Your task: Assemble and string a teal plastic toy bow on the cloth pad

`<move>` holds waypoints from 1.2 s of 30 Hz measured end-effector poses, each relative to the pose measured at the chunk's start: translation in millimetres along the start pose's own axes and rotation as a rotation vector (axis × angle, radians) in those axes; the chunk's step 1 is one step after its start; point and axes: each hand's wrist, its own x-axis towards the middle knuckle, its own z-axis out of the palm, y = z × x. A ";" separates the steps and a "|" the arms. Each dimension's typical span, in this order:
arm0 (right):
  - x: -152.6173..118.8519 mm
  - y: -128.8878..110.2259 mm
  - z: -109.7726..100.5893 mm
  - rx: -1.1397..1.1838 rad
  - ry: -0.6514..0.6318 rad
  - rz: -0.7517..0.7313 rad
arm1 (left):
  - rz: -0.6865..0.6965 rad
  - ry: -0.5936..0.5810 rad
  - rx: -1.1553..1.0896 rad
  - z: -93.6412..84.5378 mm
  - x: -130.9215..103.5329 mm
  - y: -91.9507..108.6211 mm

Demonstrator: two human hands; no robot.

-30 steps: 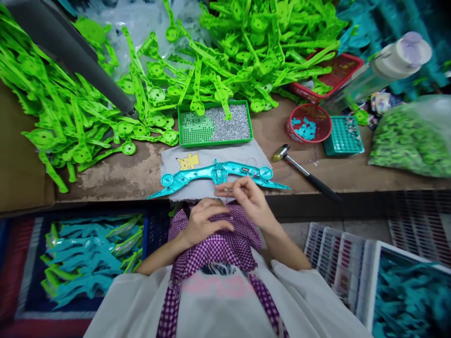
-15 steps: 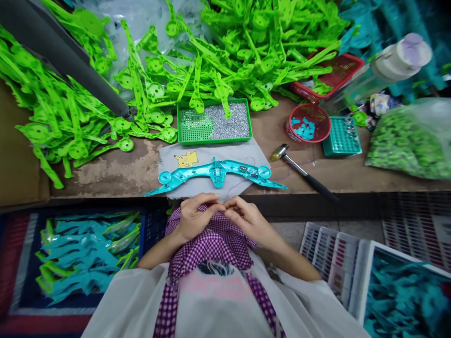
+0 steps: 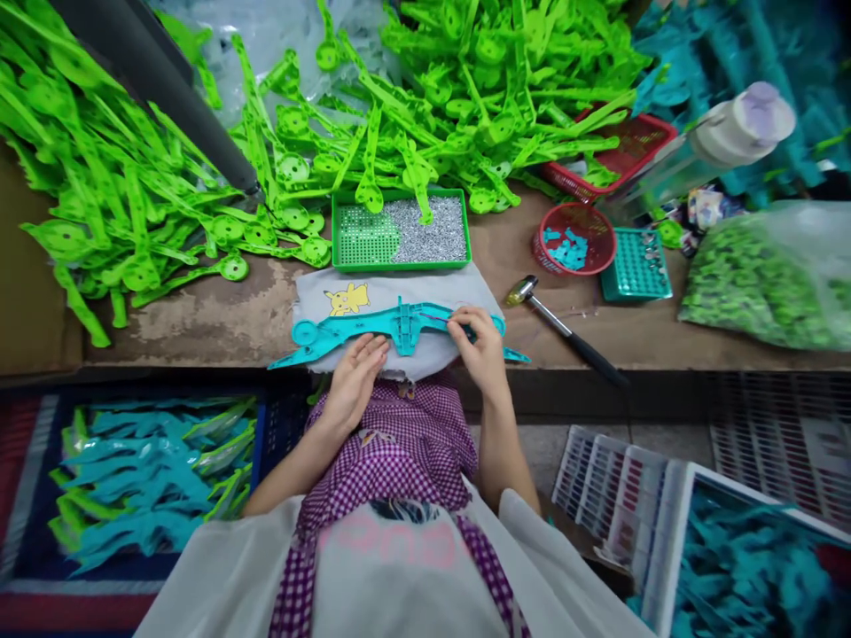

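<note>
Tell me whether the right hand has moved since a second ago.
Yes. The right hand went forward from the bench edge onto the teal bow piece, near its right wheel.

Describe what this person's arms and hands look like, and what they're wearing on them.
Both forearms are bare, and so are the left hand and right hand: no gloves, rings, watch or bracelet show. The wide pale sleeves of a white top end above the elbows. The top carries pink lettering on the chest, with purple-and-white checked fabric lying down the front. The fingers are slim, with short plain nails as far as can be seen.
</note>
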 end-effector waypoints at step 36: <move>-0.8 -17.3 -3.0 -0.599 -0.431 -0.154 | 0.005 -0.237 0.078 16.9 42.2 8.4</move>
